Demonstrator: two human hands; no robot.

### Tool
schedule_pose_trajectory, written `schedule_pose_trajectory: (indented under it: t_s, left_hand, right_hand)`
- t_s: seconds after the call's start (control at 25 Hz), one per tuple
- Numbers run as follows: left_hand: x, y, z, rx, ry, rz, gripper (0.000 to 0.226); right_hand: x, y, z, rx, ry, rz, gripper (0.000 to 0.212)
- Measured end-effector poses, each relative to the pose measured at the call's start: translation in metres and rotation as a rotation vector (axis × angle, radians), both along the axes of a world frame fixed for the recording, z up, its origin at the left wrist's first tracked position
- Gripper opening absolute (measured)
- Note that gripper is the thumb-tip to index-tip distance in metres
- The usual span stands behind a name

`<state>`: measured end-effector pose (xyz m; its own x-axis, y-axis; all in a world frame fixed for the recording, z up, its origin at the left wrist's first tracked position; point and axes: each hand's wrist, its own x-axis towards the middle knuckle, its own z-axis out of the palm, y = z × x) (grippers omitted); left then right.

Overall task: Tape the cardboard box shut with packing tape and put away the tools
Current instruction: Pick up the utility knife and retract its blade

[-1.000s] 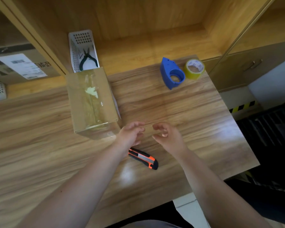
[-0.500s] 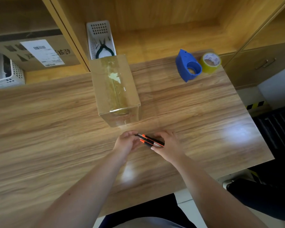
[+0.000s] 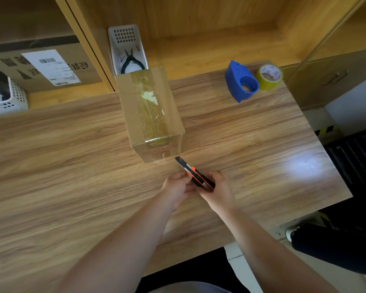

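Observation:
A cardboard box (image 3: 148, 111) stands on the wooden table (image 3: 61, 157), with clear tape along its top seam and down its near face. Just in front of it, both hands hold a black and orange utility knife (image 3: 195, 175). My right hand (image 3: 218, 192) grips the knife's handle end. My left hand (image 3: 175, 190) pinches its side near the middle. The knife's tip points up-left toward the box's near right corner, a little short of it. A blue tape dispenser (image 3: 240, 81) and a yellow tape roll (image 3: 269, 76) sit at the table's far right.
A white slotted basket (image 3: 126, 44) holding black pliers (image 3: 131, 62) stands on the shelf right behind the box. A large labelled carton (image 3: 44, 66) and another white basket (image 3: 7, 98) fill the left shelf. The table's right edge drops to the floor.
The knife lay on the table a second ago. Both hands picked it up, and it has since turned from lying crosswise to pointing at the box.

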<state>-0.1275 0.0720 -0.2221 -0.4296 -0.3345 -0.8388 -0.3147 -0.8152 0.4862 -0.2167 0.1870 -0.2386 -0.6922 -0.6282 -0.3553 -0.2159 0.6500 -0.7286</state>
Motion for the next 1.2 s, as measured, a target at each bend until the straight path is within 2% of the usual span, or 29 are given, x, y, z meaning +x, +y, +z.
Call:
schedule_pose_trajectory:
  t_s: [0.12,0.24,0.32,0.44,0.52,0.64,0.76,1.08,1.2]
  left_hand:
    - [-0.010,0.007,0.006,-0.062,0.028,-0.074,0.018]
    - [-0.017,0.013,0.014,-0.135,0.050,-0.195,0.018]
    - [-0.021,0.016,0.018,-0.174,0.041,-0.224,0.019]
    - [-0.030,0.017,0.022,-0.237,0.023,-0.209,0.017]
    - [-0.037,0.014,0.023,-0.276,0.018,-0.213,0.016]
    - [-0.048,0.004,0.026,-0.263,-0.024,-0.178,0.013]
    - [-0.059,-0.005,0.029,-0.254,-0.069,-0.122,0.023]
    - [-0.090,-0.019,0.036,-0.265,-0.101,-0.032,0.019]
    - [-0.102,-0.022,0.039,-0.241,-0.086,-0.014,0.016]
  right_hand:
    - [-0.004,0.008,0.007,-0.052,-0.136,-0.080,0.025]
    - [-0.014,0.006,0.018,0.005,-0.519,-0.192,0.055]
    - [-0.017,0.005,0.025,0.051,-0.717,-0.254,0.062]
    - [-0.018,0.002,0.028,-0.027,-0.736,-0.339,0.058]
    - [-0.020,0.001,0.030,-0.101,-0.751,-0.366,0.047]
    - [-0.028,-0.001,0.031,-0.155,-0.747,-0.314,0.033]
    - [-0.038,0.000,0.031,-0.241,-0.785,-0.223,0.022]
    - [-0.074,0.001,0.039,-0.474,-1.233,-0.118,0.061]
    - [-0.088,0.001,0.039,-0.460,-1.217,-0.075,0.068]
